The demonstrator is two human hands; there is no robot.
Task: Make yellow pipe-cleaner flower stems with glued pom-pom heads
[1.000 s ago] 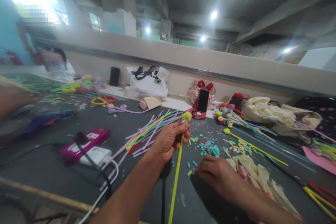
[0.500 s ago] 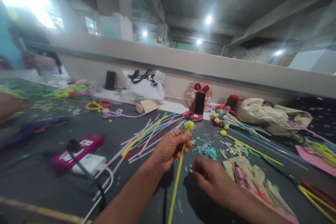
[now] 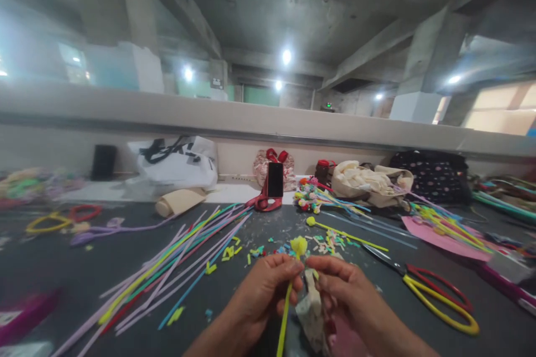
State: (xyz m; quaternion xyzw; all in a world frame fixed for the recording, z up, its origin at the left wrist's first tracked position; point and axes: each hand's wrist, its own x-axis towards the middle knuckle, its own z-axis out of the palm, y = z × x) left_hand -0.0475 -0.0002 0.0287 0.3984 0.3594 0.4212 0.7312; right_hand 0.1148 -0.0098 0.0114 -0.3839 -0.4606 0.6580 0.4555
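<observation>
My left hand (image 3: 272,284) pinches the stem of a yellow pipe-cleaner flower (image 3: 298,246) just below its fluffy head; the yellow stem (image 3: 285,318) runs down toward me. Close beside it, my right hand (image 3: 345,290) has thumb and fingers drawn together near the stem. A pale yellow bit shows at its fingertips, too small to name. Below the hands lies a crumpled beige wrapper (image 3: 310,318), partly hidden by my right hand. Small cut pieces (image 3: 330,241) in several colours are scattered behind the hands, and another yellow flower stem (image 3: 347,232) lies beyond them.
Long pipe cleaners (image 3: 167,273) fan out at left. Yellow-and-red-handled scissors (image 3: 439,295) lie at right, red-handled scissors (image 3: 268,203) at the back by an upright phone (image 3: 275,179). Finished flowers (image 3: 307,195), a white bag (image 3: 180,164) and a cloth bag (image 3: 360,181) line the back.
My right hand has moved up from the table beside the cut pieces to my left hand at the flower. The view has turned right. My left hand keeps its hold on the stem.
</observation>
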